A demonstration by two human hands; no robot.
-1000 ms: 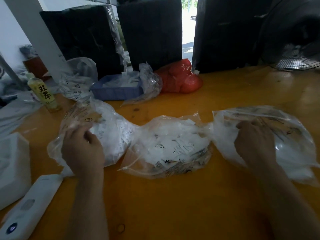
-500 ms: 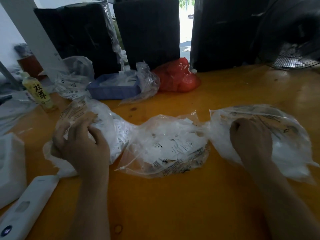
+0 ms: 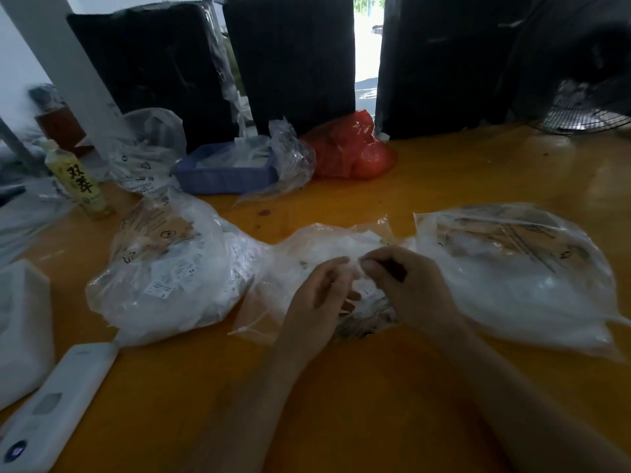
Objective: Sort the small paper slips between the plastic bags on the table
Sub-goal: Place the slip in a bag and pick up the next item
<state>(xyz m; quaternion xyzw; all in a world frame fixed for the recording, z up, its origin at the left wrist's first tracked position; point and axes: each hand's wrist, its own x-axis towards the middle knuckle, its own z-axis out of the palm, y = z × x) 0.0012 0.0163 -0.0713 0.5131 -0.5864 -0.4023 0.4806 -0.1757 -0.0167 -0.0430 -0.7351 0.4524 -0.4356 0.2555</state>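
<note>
Both hands (image 3: 358, 285) pinching middle bag (image 3: 307, 254), paper slips (image 3: 177, 278) inside

Middle bag (image 3: 317, 264), centre: left hand (image 3: 319, 298), right hand (image 3: 406, 288) pinching plastic | left bag (image 3: 170, 274), 9 o'clock | right bag (image 3: 519, 274), 3 o'clock | red bag (image 3: 351, 151), 12 o'clock

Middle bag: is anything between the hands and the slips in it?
Nothing separate. Both the left hand and right hand are already on the middle bag, fingers meeting over its slips. Whether the bag's own plastic film lies between fingers and paper cannot be told.
</note>
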